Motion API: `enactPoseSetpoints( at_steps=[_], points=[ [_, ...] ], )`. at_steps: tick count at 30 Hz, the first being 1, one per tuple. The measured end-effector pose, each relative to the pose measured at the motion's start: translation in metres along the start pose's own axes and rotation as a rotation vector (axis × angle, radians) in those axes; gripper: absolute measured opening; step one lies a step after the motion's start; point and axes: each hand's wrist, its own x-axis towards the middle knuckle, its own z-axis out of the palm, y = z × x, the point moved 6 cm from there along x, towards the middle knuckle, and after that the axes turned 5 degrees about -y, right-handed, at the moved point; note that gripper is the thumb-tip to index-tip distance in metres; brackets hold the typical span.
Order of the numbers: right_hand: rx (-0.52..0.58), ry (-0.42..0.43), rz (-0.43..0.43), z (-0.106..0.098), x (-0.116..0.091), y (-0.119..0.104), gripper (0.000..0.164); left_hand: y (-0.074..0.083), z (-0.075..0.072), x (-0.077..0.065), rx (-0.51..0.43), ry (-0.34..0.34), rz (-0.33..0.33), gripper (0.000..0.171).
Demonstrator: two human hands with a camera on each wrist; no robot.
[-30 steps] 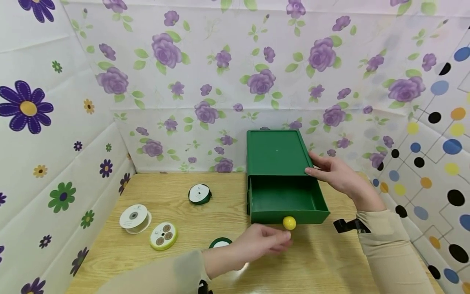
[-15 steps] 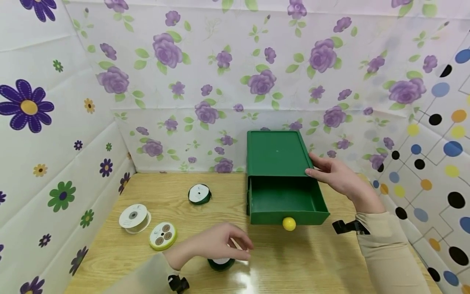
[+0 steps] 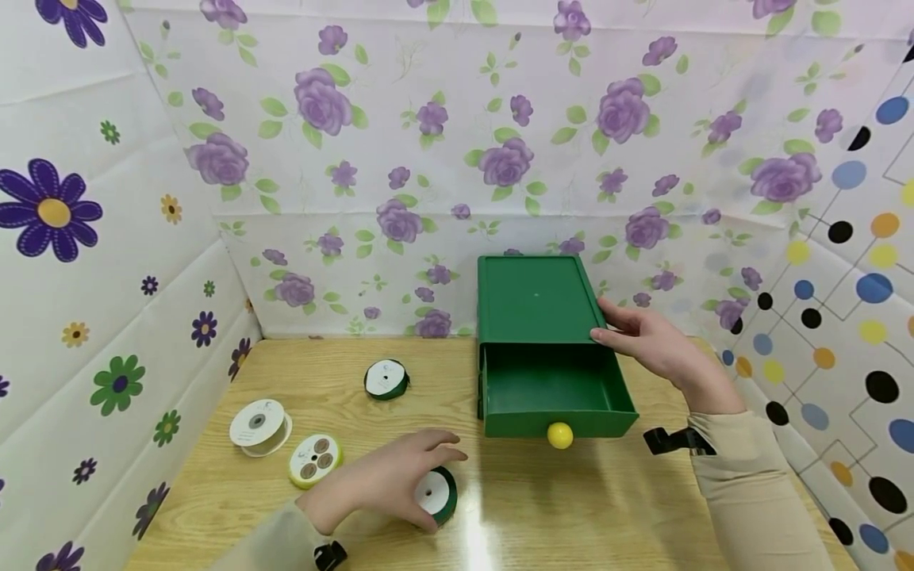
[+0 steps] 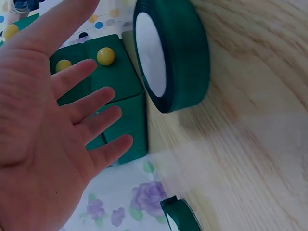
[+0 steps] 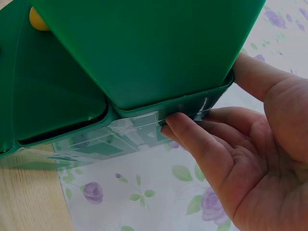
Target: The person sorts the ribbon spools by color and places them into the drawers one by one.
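My left hand (image 3: 391, 480) is spread over a spool of dark green ribbon (image 3: 444, 501) at the front of the table, thumb on its near side. The left wrist view shows the fingers straight and the palm facing that green ribbon spool (image 4: 190, 57), with a gap between. My right hand (image 3: 655, 349) rests on the right side of a green drawer cabinet (image 3: 539, 297), thumb on the top front corner. Its fingertips (image 5: 177, 121) touch the side wall in the right wrist view. The cabinet's top drawer (image 3: 600, 425), with a yellow knob (image 3: 560, 435), is pulled out.
A second green ribbon spool (image 3: 385, 381) lies farther back. To the left are a white spool (image 3: 260, 428) and a spool of yellow ribbon (image 3: 315, 460). Floral cloth (image 3: 407, 274) stands behind the wooden table (image 3: 557, 515); patterned cloth borders both sides.
My left hand has moved from the yellow knob leftward to the green ribbon spool, its fingers spreading. The right hand stays at the cabinet, and the drawer remains out.
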Motion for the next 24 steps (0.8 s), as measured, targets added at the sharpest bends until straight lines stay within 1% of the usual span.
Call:
enactPoseSetpoints(
  at_steps=[2, 6, 10, 16, 21, 24],
  points=[
    [-0.002, 0.001, 0.001, 0.0, 0.0, 0.001, 0.086, -0.001, 0.003, 0.0, 0.03, -0.017, -0.003, 0.095],
    [-0.003, 0.003, 0.004, 0.0, 0.0, 0.002, 0.086, -0.004, 0.006, 0.0, 0.051, -0.065, -0.028, 0.098],
    [0.011, -0.002, 0.002, 0.0, 0.0, 0.002, 0.086, -0.007, 0.008, 0.0, 0.076, -0.094, -0.037, 0.099],
    [0.011, 0.004, 0.006, -0.001, 0.001, 0.001, 0.087, -0.012, 0.014, -0.001, 0.099, -0.113, -0.052, 0.095],
    [0.014, 0.008, 0.0, 0.0, 0.001, 0.0, 0.086, -0.015, 0.018, 0.0, 0.084, -0.138, -0.087, 0.092],
    [0.015, 0.01, -0.005, 0.0, 0.001, 0.0, 0.085, -0.015, 0.019, 0.001, 0.079, -0.147, -0.094, 0.09]
  ],
)
